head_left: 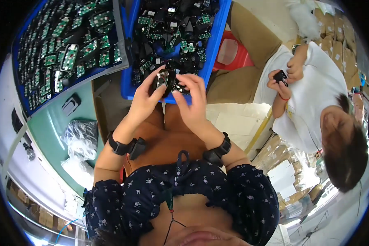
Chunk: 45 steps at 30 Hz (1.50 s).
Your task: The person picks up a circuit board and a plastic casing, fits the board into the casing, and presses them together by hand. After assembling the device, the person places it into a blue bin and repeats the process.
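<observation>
In front of me, over the near end of a blue bin (220, 37), my left hand (142, 98) is closed round a small black plastic housing with a shiny inner face (163, 77). My right hand (192, 100) is at its right side, fingers bent over a dark piece (178, 85) with small bright bits. Whether that piece is joined to the housing is hard to make out. Beneath and beyond my hands, the bin holds many black housings and green circuit boards (187, 46).
A blue tray (69, 93) full of green circuit boards stands at the left. Below it, a green tabletop (45, 123) carries a dark frame (71, 104) and a plastic bag (81, 137). At the right are a red box (244, 57) and a co-worker's hands (285, 78) holding a black part.
</observation>
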### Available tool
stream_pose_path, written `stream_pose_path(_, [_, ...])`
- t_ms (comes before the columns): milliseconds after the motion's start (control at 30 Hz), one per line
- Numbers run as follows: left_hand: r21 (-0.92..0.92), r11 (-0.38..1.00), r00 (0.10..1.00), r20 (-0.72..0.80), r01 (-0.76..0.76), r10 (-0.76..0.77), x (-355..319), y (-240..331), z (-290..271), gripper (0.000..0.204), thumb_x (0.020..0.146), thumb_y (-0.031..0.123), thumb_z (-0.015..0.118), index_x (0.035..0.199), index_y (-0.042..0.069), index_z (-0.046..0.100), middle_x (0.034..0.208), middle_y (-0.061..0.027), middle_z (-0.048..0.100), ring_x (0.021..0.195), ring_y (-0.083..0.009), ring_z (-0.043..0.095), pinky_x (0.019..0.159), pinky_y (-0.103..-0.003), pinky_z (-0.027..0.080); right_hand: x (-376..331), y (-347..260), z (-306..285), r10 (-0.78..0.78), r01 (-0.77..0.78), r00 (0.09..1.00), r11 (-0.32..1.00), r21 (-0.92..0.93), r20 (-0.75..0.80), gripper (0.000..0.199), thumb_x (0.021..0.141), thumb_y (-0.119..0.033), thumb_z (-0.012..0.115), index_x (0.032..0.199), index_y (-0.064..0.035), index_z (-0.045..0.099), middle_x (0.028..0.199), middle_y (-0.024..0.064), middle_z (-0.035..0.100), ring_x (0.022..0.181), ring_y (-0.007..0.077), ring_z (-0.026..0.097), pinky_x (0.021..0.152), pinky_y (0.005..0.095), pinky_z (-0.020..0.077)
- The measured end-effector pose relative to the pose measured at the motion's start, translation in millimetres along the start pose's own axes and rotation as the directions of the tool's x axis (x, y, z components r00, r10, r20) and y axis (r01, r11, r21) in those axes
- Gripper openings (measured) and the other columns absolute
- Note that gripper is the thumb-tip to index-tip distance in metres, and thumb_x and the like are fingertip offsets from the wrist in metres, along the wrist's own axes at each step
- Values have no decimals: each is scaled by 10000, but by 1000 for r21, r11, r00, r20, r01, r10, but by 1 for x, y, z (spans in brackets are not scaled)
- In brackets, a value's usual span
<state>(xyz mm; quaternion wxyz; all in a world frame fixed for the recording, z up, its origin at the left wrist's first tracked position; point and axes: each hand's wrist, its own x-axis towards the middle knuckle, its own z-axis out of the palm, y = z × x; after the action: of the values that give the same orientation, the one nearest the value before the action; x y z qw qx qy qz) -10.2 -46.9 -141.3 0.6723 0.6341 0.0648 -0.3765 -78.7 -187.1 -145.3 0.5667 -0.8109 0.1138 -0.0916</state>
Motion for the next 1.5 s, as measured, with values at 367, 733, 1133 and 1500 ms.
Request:
stream_pose_path(367, [-50, 996, 967, 241, -71, 81, -76, 83, -5, 395, 903, 133, 519, 1273, 43, 412, 985, -64, 558, 715, -93, 569, 618, -221, 488, 20, -103, -17, -344, 339, 930, 939, -54, -128, 224, 754, -16, 668, 971, -69, 644, 1002, 57, 521, 821, 165, 492, 700, 261, 408])
stream_pose_path(733, [-379, 925, 879, 431, -28, 204, -129, 126, -28, 488, 954, 251, 437, 1366, 20, 314, 1193, -94, 519, 916, -168, 586, 829, -305, 488, 18, -183, -30, -548, 530, 837, 801, -278, 17, 166, 735, -49, 677, 900, -70, 662, 896, 47, 553, 838, 209, 496, 715, 300, 405])
stream_pose_path(1133, [-344, 912, 861, 368, -224, 350, -145, 143, -42, 467, 932, 222, 479, 1327, -3, 372, 1221, -96, 514, 1021, -158, 553, 831, -324, 513, 14, -204, -22, -625, 619, 781, 774, -131, -1, 129, 772, -26, 673, 871, -17, 591, 835, 40, 528, 700, 111, 504, 589, 224, 413])
stream_pose_path(1500, [-439, 896, 831, 523, 72, 190, -142, 139, -45, 406, 955, 244, 427, 1262, -21, 408, 1090, -130, 564, 912, -228, 616, 830, -359, 523, 17, -196, -28, -313, 273, 904, 947, 172, 292, 116, 861, -112, 597, 872, 3, 604, 828, 35, 481, 765, 110, 481, 692, 228, 400])
